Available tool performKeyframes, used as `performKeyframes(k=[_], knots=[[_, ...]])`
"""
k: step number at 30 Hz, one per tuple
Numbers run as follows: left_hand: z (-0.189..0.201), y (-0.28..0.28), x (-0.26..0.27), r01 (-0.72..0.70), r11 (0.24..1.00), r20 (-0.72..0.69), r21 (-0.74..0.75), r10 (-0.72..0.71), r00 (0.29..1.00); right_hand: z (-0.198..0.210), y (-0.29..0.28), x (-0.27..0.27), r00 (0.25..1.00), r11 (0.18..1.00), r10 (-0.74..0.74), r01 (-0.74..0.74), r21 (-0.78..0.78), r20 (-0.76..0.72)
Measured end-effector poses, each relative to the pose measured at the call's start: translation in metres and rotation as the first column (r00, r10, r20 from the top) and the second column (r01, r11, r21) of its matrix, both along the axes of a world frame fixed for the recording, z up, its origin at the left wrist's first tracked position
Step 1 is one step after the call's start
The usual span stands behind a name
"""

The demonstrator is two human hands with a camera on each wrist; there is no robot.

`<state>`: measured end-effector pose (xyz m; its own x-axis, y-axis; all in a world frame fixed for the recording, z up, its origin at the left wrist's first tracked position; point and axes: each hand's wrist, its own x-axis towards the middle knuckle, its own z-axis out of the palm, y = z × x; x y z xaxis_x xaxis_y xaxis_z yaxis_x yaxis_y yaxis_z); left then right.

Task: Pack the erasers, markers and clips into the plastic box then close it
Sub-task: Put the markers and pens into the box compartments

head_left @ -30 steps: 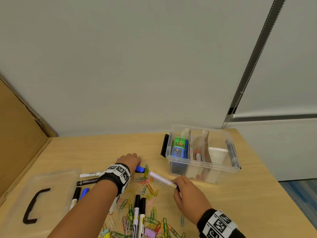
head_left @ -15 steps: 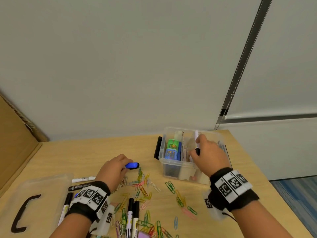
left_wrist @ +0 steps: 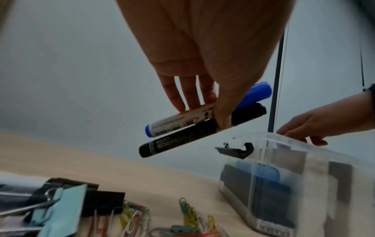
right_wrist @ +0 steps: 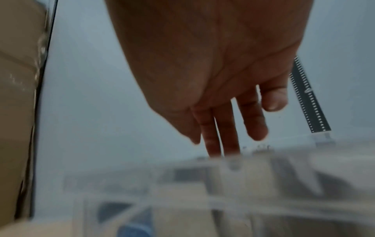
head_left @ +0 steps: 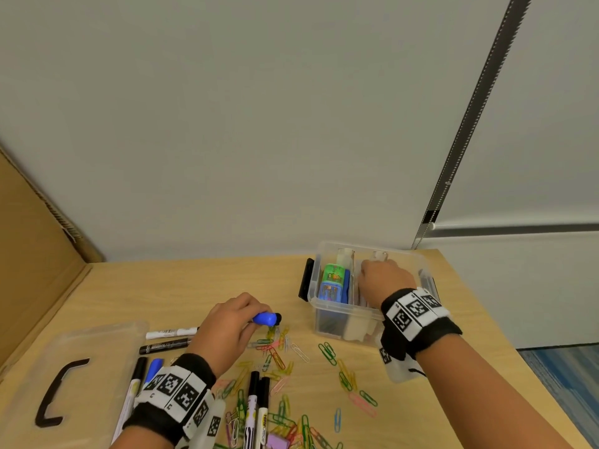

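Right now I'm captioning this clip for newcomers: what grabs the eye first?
Bright paper clips strewn across the table's near middle. The left hand grips two markers above them, while the right hand reaches into the open plastic box at far right.

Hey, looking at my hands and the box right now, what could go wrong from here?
1. Your left hand pinches two markers at once, a blue marker and a black marker; one may slip out on the way to the box.
2. The paper clips lie scattered under that hand, so your wrist might sweep some off the table.
3. Your right hand sits over the box, blocking the drop.
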<state>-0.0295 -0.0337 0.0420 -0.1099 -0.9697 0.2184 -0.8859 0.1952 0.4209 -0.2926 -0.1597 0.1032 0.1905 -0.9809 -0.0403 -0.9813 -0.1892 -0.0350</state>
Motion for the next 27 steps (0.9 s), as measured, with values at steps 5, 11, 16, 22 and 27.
performKeyframes(k=[5,11,16,22,27], knots=[[0.024,0.002,-0.018,0.067,0.996,-0.114,-0.064,-0.074,0.991,0.01,0.03,-0.016,0.78,0.975,0.137,0.002,-0.222,0.61],[0.06,-0.007,-0.069,0.157,0.979,-0.22,-0.127,-0.183,0.958,0.02,0.073,-0.008,0.506,0.88,0.213,-0.471,0.061,0.836],[0.069,-0.017,-0.088,0.131,0.984,-0.339,-0.12,-0.165,0.926,0.018,0.079,0.0,0.29,0.895,0.165,-0.445,-0.019,0.943],[0.073,-0.012,-0.083,0.072,0.987,-0.5,-0.147,-0.137,0.855,0.028,0.071,-0.02,0.346,0.94,0.31,-0.253,-0.231,0.885],[0.055,-0.006,-0.065,-0.007,0.995,-0.413,-0.095,-0.033,0.91,0.01,0.046,-0.037,0.65,0.897,0.239,0.135,-0.42,0.721]])
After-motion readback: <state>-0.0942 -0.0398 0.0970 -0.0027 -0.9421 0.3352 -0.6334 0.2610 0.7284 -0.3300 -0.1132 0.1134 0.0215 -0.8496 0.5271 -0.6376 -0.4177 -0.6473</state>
